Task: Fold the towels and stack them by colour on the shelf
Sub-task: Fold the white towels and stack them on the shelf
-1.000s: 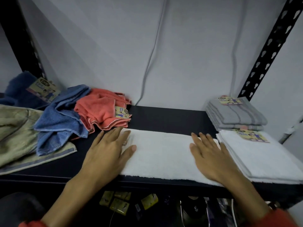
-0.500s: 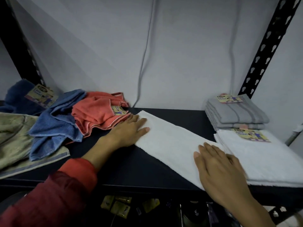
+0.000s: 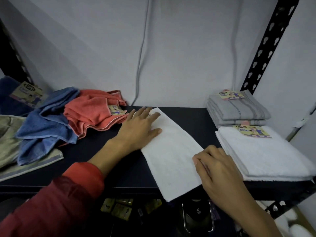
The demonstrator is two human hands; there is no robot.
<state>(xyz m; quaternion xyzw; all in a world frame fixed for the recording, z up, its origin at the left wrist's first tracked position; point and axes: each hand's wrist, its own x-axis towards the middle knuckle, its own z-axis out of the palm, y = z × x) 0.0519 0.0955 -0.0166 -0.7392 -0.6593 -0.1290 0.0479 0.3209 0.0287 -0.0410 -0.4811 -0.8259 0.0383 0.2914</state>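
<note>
I have the white towel [image 3: 172, 156] lying as a long folded strip on the dark shelf [image 3: 188, 117], turned so it runs from far-left to near-right, its near end hanging a little over the shelf's front lip – I judge it is set this way so the next fold can bring one end over the other before it joins the white stack [image 3: 263, 156] just beyond my right fingertips. My left hand [image 3: 142, 129] lies flat on the strip's far end, fingers straight and slightly spread, thumb out along the cloth, pinning that end so it does not slide. My right hand [image 3: 217, 166] sits at the strip's near right edge with fingers curled together; they seem to nip the towel's edge, though the knuckles hide the contact itself. Behind the white stack sits the folded grey stack [image 3: 237, 108]. Just left of my left fingers lies the crumpled coral towel [image 3: 92, 113], then the blue towel [image 3: 44, 124] over an olive one [image 3: 8, 139] – all unfolded, so much of the job looks undone
</note>
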